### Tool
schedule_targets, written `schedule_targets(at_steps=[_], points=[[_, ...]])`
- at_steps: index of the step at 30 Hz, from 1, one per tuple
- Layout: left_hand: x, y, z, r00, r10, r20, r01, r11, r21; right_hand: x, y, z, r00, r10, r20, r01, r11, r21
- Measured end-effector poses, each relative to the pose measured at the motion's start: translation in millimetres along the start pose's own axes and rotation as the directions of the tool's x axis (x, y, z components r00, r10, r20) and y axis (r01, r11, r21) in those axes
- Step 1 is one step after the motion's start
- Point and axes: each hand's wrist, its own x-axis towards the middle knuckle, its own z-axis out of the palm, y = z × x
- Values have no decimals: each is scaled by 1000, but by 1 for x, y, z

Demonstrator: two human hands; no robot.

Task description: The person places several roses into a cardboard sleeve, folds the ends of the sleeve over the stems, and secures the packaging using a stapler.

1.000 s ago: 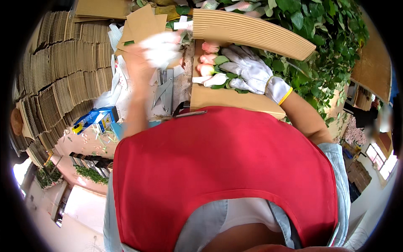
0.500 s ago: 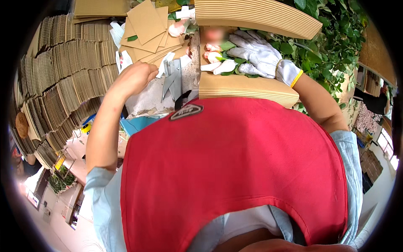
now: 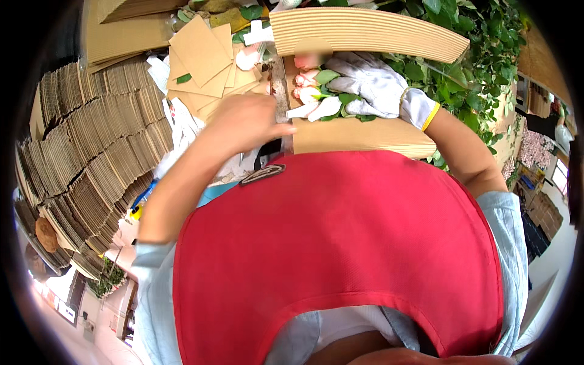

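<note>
My right hand, in a white glove with a yellow cuff edge, lies over a row of pink roses. Its fingers and thumb straddle their green leaves and stems. Small white wraps sit at the near end of the row. The roses rest between a far stack of corrugated cardboard and a near one. My bare left hand is left of the near stack, its thumb pointing at the stack's left edge. Motion blurs this hand, and most of its fingers are hidden.
Loose cardboard squares and a single pale pink rose head lie beyond my left hand. Tall bundles of stacked cardboard fill the left side. Leafy green stems spread at the right.
My left hand has moved right, to the near cardboard's left edge, and now covers the grey metal piece. My gloved right hand stays over the roses.
</note>
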Motion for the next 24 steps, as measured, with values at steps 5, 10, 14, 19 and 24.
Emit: schedule_targets(at_steps=[5, 10, 14, 19, 24], points=[[10, -26, 33, 981, 50, 186, -24, 990, -142, -5, 4, 7, 998, -9, -67, 5, 998, -64], [-42, -26, -19, 975, -182, 124, 148, 959, 243, -4, -2, 6, 997, 77, 30, -76, 996, -37], [30, 17, 7, 994, 109, 20, -107, 990, -86, -2, 3, 8, 1000, 20, -20, -21, 998, -66], [-38, -40, -4, 981, -147, 129, 159, 983, -89, -5, 4, 10, 999, -14, -51, 13, 1000, -21], [-12, -17, -8, 995, -42, -86, 27, 985, -172, -5, 4, 9, 1000, 25, 17, -24, 998, -53]])
